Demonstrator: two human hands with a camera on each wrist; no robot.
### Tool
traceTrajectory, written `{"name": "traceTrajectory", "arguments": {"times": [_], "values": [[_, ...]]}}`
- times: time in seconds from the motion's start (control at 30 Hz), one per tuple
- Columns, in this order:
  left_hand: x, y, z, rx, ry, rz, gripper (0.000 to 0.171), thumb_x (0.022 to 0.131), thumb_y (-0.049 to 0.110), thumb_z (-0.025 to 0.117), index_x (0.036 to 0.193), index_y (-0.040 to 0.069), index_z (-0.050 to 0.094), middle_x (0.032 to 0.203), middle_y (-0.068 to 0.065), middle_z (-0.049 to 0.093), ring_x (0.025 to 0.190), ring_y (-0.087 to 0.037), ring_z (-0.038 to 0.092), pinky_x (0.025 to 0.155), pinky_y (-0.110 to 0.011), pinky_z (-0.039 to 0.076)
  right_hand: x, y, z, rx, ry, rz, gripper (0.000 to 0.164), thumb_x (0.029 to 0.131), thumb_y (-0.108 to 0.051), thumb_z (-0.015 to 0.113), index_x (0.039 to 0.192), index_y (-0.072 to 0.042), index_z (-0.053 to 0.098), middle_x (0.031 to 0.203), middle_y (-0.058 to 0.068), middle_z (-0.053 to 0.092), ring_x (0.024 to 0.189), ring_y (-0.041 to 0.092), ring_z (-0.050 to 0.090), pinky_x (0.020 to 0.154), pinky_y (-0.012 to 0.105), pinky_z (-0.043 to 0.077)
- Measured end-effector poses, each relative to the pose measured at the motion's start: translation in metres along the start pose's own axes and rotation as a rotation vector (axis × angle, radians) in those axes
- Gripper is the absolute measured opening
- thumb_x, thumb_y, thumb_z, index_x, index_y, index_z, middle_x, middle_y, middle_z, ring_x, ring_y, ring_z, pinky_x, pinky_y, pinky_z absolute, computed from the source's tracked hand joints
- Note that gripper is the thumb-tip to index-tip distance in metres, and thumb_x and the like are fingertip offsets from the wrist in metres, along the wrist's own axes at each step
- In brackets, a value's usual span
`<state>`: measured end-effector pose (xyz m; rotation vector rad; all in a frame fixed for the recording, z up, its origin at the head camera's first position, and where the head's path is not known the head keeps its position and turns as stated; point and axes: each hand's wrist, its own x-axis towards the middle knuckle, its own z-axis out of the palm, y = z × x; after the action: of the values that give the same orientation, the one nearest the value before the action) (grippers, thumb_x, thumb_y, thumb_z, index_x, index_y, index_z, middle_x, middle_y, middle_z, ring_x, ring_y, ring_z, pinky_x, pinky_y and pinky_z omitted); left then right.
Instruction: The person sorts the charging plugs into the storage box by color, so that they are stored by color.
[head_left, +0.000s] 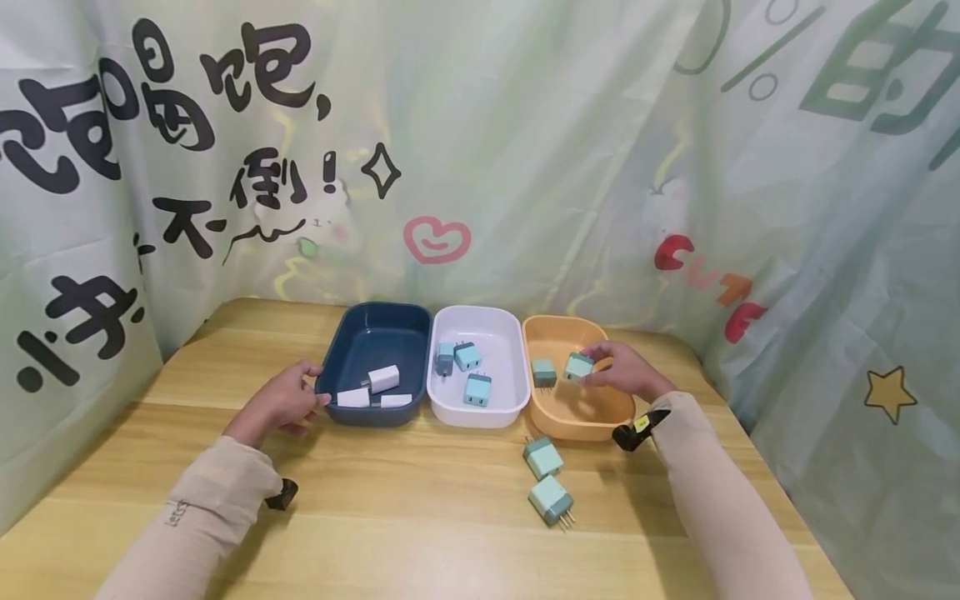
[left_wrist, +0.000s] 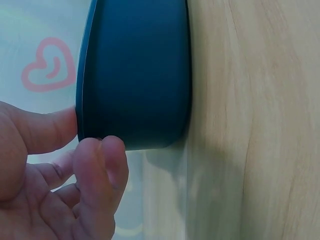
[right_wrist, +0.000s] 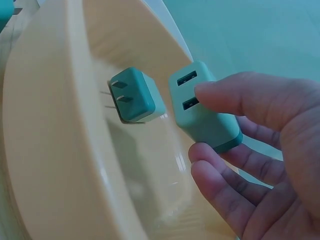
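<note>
My right hand (head_left: 626, 369) pinches a mint-green charger plug (head_left: 577, 367) over the orange tray (head_left: 581, 427). In the right wrist view, the thumb lies beside the held plug's two USB slots, with fingertips at its other side. Another green charger plug (right_wrist: 135, 95) sits in that tray, prongs showing. At the left end of the dark blue tray (head_left: 381, 417), my left hand (head_left: 281, 402) grips its edge. The left wrist view has the thumb at the rim and curled fingertips (left_wrist: 112, 155) by the wall. Several white charger plugs (head_left: 384, 379) lie inside the blue tray.
Between the other two stands a white tray (head_left: 480, 417) with 3 green charger plugs (head_left: 477, 389) inside. Two more green plugs (head_left: 551, 500) lie on the wooden table (head_left: 405, 517) in front of the orange tray. A printed curtain (head_left: 525, 167) hangs behind and at both sides.
</note>
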<state>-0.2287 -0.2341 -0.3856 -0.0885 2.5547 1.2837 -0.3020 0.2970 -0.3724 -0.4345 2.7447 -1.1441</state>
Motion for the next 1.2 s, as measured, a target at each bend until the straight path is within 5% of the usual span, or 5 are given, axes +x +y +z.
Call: {"name": "traceTrajectory", "arguments": {"times": [0.27, 0.53, 1.2], "values": [[0.0, 0.003, 0.001, 0.007, 0.002, 0.001, 0.061, 0.096, 0.008, 0.059, 0.144, -0.005, 0.025, 0.095, -0.018, 0.049, 0.079, -0.028, 0.057, 0.056, -0.038, 0.056, 0.002, 0.005, -0.003, -0.012, 0.009, -0.005, 0.054, 0.08, -0.02, 0.08, 0.123, 0.005, 0.056, 0.117, 0.023, 0.054, 0.108, 0.041, 0.051, 0.081, 0.041, 0.05], [0.0, 0.003, 0.0, -0.001, 0.001, -0.002, 0.061, 0.095, 0.007, 0.059, 0.145, -0.005, 0.025, 0.097, -0.018, 0.049, 0.08, -0.028, 0.058, 0.057, -0.038, 0.056, -0.005, 0.002, -0.002, 0.107, 0.019, -0.008, 0.046, 0.089, -0.01, 0.07, 0.123, 0.014, 0.049, 0.12, 0.033, 0.049, 0.097, 0.035, 0.06, 0.081, 0.039, 0.056], [0.0, 0.004, -0.001, 0.009, -0.003, -0.018, 0.062, 0.096, 0.008, 0.059, 0.145, -0.006, 0.025, 0.098, -0.019, 0.049, 0.081, -0.028, 0.057, 0.058, -0.038, 0.057, -0.047, -0.005, 0.009, 0.141, 0.023, -0.121, 0.036, 0.09, -0.006, 0.068, 0.119, 0.011, 0.055, 0.109, 0.023, 0.057, 0.091, 0.032, 0.063, 0.074, 0.03, 0.056]]}}
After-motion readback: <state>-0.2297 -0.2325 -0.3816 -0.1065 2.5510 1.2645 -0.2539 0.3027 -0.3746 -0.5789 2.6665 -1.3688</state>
